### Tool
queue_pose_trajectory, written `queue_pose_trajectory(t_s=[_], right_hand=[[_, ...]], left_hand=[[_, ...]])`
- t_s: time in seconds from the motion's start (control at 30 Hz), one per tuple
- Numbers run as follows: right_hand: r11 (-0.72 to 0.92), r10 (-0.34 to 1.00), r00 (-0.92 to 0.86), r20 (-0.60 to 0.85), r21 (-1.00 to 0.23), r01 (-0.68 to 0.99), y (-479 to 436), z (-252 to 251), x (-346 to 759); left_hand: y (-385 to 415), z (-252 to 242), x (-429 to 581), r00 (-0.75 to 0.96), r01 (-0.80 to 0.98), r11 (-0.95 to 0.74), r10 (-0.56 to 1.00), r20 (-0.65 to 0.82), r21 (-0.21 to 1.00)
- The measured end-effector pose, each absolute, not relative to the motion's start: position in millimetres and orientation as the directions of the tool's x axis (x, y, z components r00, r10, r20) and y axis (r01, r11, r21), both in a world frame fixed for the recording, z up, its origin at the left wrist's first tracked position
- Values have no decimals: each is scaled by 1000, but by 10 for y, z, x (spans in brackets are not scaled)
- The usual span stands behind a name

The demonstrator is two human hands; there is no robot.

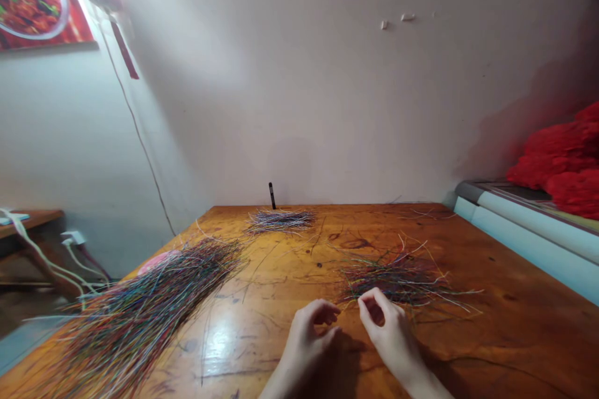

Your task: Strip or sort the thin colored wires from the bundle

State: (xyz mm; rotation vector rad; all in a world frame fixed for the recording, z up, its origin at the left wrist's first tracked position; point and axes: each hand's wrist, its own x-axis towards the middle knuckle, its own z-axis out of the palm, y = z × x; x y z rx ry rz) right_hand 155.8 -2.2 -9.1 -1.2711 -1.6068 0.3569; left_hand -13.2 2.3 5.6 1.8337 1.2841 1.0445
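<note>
My right hand (387,324) is closed in a pinch, thumb and index fingertips together. Whatever is between them is too thin to make out. Just to its left, my left hand (311,330) has its fingers curled, with a gap between thumb and fingers and nothing visible in it. Beyond my right hand lies a loose pile of thin coloured wires (402,277). A much larger bundle of multicoloured wires (154,299) spreads over the left side of the table. Farther back is a small pile of bluish and white wires (281,221).
The wooden table (271,318) meets a pale wall, with a black pen-like object (272,196) upright at its far edge. A pink item (159,260) sits partly under the large bundle. Red fluffy material (561,162) lies on the right; white cables (44,255) hang on the left.
</note>
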Motion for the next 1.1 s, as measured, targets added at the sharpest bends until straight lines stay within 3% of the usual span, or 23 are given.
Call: queue_pose_trajectory(t_s=[0.23,0.33,0.43,0.53,0.67,0.9,1.1], right_hand=[[385,855,82,513,-731,564,1,-113,1572],[382,859,77,507,-733,563,-1,-118,1562],[398,869,36,494,-741,542,-11,-102,1548],[435,876,-42,481,-750,497,-41,-65,1524],[440,884,-74,461,-769,464,-92,-16,1489],[434,884,-44,465,-782,448,-100,-16,1471],[440,888,-71,454,-796,416,-91,-76,1453]], left_hand=[[75,59,-248,127,689,-417,875,467,593],[78,97,-307,130,802,-421,815,565,424],[31,156,-341,113,918,-349,686,718,188],[-10,194,-359,89,973,-220,625,776,65],[43,122,-379,109,978,-205,685,720,47],[73,-114,-235,279,769,-625,520,808,137],[-91,64,-70,380,709,-689,551,743,148]])
